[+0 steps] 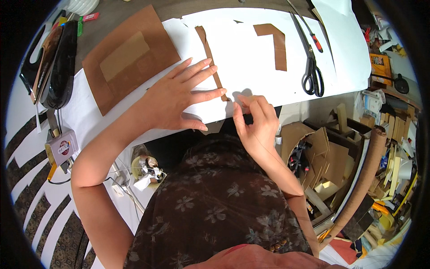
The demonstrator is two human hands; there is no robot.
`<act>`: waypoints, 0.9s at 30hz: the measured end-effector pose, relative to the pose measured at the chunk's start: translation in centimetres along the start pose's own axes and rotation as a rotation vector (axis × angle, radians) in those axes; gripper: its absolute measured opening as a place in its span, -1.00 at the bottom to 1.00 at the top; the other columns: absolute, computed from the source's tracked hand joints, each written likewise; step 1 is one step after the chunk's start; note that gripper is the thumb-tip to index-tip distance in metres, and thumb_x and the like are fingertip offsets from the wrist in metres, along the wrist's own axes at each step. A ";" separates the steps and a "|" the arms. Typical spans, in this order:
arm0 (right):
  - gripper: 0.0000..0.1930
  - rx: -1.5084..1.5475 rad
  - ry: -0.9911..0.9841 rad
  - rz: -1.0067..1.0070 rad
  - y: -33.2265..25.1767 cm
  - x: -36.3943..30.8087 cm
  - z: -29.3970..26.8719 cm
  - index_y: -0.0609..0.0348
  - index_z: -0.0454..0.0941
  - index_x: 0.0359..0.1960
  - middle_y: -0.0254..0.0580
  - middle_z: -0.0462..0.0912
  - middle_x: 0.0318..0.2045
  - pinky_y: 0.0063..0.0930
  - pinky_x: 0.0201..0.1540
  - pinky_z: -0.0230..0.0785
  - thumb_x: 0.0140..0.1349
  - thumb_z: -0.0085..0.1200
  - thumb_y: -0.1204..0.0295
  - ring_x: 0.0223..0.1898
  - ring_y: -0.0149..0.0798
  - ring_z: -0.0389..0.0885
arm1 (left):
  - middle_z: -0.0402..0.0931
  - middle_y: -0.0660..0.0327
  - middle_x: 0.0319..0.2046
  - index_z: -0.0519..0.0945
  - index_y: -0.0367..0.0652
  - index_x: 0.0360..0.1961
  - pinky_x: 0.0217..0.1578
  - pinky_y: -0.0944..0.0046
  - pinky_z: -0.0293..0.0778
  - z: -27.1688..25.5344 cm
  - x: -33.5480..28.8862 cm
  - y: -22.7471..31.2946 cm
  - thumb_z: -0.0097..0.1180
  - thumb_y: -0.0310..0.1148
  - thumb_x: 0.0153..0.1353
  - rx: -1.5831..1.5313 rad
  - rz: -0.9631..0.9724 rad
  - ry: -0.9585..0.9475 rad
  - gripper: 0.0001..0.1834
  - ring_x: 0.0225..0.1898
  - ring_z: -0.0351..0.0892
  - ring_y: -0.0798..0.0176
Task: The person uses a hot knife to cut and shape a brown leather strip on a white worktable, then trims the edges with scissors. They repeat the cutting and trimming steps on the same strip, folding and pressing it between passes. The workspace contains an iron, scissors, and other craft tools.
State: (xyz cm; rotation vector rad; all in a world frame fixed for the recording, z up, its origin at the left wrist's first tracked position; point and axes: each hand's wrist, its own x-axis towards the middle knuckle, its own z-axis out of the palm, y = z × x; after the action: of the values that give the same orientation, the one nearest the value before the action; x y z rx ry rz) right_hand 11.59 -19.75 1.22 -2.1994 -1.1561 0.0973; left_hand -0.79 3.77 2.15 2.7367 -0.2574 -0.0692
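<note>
A narrow brown strip lies on the white sheet in front of me. My left hand is spread flat, its fingertips on and beside the strip. Close to the strip's near end, at the table edge, my right hand is curled with thumb and fingertips drawn together; anything between them is too small to make out. A large brown sheet with a lighter tan rectangle on it lies left of my left hand. Farther right is a bent brown piece.
Black scissors and a slim red-and-black-handled tool lie at the right. A black device stands at the far left. Below the table's right edge are an open cardboard box and a long brown tube.
</note>
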 end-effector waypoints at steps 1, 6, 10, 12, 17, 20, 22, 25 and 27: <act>-0.82 0.101 0.000 0.040 0.0 0.2 0.3 0.21 0.76 -0.14 -0.21 0.67 -0.32 -0.33 -0.18 0.47 0.23 0.42 0.52 -0.39 -0.20 0.62 | 0.14 0.05 0.62 0.44 0.31 0.54 0.63 -0.19 -0.02 0.0 0.0 0.0 0.42 0.33 0.10 0.006 0.010 0.006 -0.02 0.68 -0.02 -0.05; -0.86 0.084 0.032 -0.006 -0.1 0.9 1.8 0.18 0.73 -0.24 -0.27 0.66 -0.41 -0.34 -0.11 0.43 0.20 0.44 0.54 -0.44 -0.25 0.62 | 0.16 0.04 0.61 0.43 0.29 0.55 0.63 -0.21 -0.01 0.0 0.0 -0.1 0.42 0.33 0.10 -0.003 0.012 -0.001 -0.01 0.68 -0.02 -0.06; -0.85 0.085 0.013 0.003 -0.3 0.7 2.5 0.17 0.69 -0.27 -0.29 0.66 -0.40 -0.31 -0.06 0.40 0.19 0.43 0.56 -0.38 -0.24 0.64 | 0.18 0.04 0.60 0.42 0.26 0.55 0.63 -0.21 -0.02 0.2 -0.1 -0.2 0.39 0.35 0.11 0.012 0.013 0.007 0.00 0.68 -0.02 -0.06; -0.82 0.014 0.016 -0.035 -0.3 0.6 2.6 0.17 0.66 -0.23 -0.27 0.65 -0.36 -0.28 -0.05 0.39 0.18 0.41 0.58 -0.33 -0.20 0.65 | 0.18 0.04 0.60 0.43 0.25 0.55 0.63 -0.21 -0.02 0.2 0.0 -0.2 0.39 0.35 0.12 -0.001 0.014 0.008 0.00 0.68 -0.02 -0.06; -0.75 -0.206 0.006 -0.207 -0.5 0.6 2.6 0.18 0.60 -0.11 -0.19 0.63 -0.24 -0.19 -0.04 0.38 0.20 0.34 0.61 -0.24 -0.10 0.64 | 0.19 0.02 0.60 0.44 0.23 0.55 0.63 -0.20 -0.03 0.0 0.0 -0.2 0.40 0.34 0.11 -0.004 0.014 0.004 0.00 0.68 -0.02 -0.06; -0.78 -0.344 -0.067 -0.298 -0.7 0.6 2.1 0.23 0.59 -0.08 -0.14 0.61 -0.21 -0.18 -0.01 0.38 0.25 0.27 0.59 -0.20 -0.10 0.61 | 0.19 0.01 0.60 0.43 0.22 0.55 0.63 -0.20 -0.04 -0.1 0.0 -0.2 0.42 0.33 0.11 -0.019 0.019 0.011 0.01 0.68 -0.02 -0.05; -0.76 -0.401 -0.118 -0.329 -0.8 0.6 1.7 0.28 0.58 -0.04 -0.12 0.59 -0.17 -0.17 0.00 0.38 0.26 0.24 0.57 -0.17 -0.11 0.59 | 0.19 0.00 0.60 0.42 0.20 0.56 0.63 -0.20 -0.04 -0.1 0.0 -0.2 0.44 0.31 0.10 -0.025 0.018 0.011 0.02 0.68 -0.01 -0.05; -0.69 -0.476 -0.161 -0.371 -1.2 0.6 1.5 0.36 0.58 0.01 -0.08 0.57 -0.14 -0.16 0.02 0.38 0.22 0.21 0.56 -0.17 -0.11 0.56 | 0.21 0.01 0.59 0.41 0.17 0.57 0.63 -0.20 -0.04 0.1 -0.1 -0.2 0.45 0.29 0.10 -0.042 0.003 0.014 0.03 0.68 0.00 -0.05; -0.63 -0.535 -0.173 -0.398 -1.4 0.5 1.6 0.41 0.58 0.03 -0.05 0.55 -0.14 -0.16 0.03 0.38 0.16 0.19 0.56 -0.19 -0.10 0.54 | 0.22 0.01 0.58 0.41 0.16 0.57 0.63 -0.20 -0.04 0.2 -0.1 -0.2 0.46 0.29 0.09 -0.053 0.003 0.026 0.04 0.67 0.01 -0.06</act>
State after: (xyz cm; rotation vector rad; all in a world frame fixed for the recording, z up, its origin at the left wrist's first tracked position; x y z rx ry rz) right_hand 10.31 -18.00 0.91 -2.3823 -1.8691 -0.2199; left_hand -0.89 3.93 1.89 2.6824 -0.2490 -0.0387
